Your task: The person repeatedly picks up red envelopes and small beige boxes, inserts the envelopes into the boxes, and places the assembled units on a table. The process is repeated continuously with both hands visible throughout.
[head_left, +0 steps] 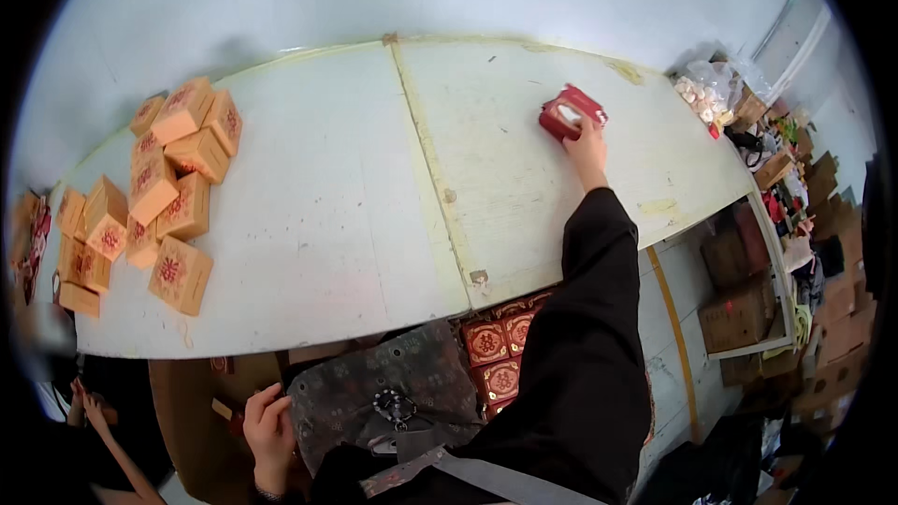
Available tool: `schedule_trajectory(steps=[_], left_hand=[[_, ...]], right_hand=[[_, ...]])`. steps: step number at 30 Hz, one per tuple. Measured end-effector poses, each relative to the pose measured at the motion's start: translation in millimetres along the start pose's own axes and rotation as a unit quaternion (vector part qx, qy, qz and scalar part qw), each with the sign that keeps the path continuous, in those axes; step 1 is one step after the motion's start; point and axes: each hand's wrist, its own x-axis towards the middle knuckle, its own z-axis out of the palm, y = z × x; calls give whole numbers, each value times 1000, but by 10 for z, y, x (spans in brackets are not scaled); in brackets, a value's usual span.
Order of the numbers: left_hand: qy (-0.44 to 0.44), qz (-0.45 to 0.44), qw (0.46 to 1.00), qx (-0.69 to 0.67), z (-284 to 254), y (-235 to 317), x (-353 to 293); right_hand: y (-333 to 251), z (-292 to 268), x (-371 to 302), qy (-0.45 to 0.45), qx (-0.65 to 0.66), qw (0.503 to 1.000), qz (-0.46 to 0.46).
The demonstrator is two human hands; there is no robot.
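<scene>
Orange boxes (181,276) carry red char.-type print; red boxes (487,343), gold char.-type emblems. Carton's (734,325) red mark: too sm. to read.

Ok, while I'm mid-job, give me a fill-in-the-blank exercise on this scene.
1. The right hand touches a small rectangular box coloured ____.
2. The light-orange cardboard boxes are piled on the ____ side of the flat white tabletop.
3. The long fabric sleeve over the right forearm is coloured ____.
4. In the picture, the left hand shows ____ the tabletop's near edge.

Missing words: dark red; left; black; below.
</scene>
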Motion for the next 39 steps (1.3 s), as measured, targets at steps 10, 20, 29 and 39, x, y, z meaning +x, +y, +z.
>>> schedule_trajectory(steps=[10,20,29,39], left_hand=[[-127,12,944,-304,544,593,1890],[-73,-80,980,-166,753,474,2067],[-256,-210,852,-405,722,237,2403],[-389,-318,722,-475,588,431,2515]], right_hand=[[-1415,-309,-964,-101,223,949,-197],[-3056,-617,-1602,-206,208,877,-382],[-3455,-533,-1403,-332,0,848,-413],[-2826,-201,-1669,-417,726,517,178]])
